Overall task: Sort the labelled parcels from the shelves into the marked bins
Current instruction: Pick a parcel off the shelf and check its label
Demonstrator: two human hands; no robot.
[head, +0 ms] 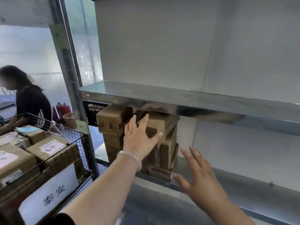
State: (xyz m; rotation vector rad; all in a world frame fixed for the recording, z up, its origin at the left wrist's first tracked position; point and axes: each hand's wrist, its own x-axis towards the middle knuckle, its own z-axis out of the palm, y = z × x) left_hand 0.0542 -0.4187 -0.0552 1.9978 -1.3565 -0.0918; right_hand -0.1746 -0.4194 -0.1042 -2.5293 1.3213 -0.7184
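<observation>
OK, nearest first. Right hand (199, 176) is open with fingers spread, holding nothing. It hovers over the front edge of the lower shelf (235, 182), just right of the bottom parcel (159, 172) of the stack. Can't tell if the thumb touches that parcel.

Left hand (139, 137), pale bangle (129, 157) on the wrist, is open too. Palm and straight, spread fingers lie flat against the front of the top parcel (158, 122), with the fingertips reaching its upper edge. No curl around it.

The top parcel is brown cardboard. It sits tilted on the stack at the left end of the lower shelf, tucked just under the upper shelf (194, 101). A second cardboard box (112, 120) with handwritten marks sits beside it on the left, more boxes below.

Left of the shelving is a wire bin (81, 148) with a white handwritten sign (53, 192) on its side. It holds labelled parcels (52, 148).

Further back there's a black crate (94, 111) behind the stack, red fire extinguishers (60, 109) and a person (30, 101) in a dark top, bent over.
</observation>
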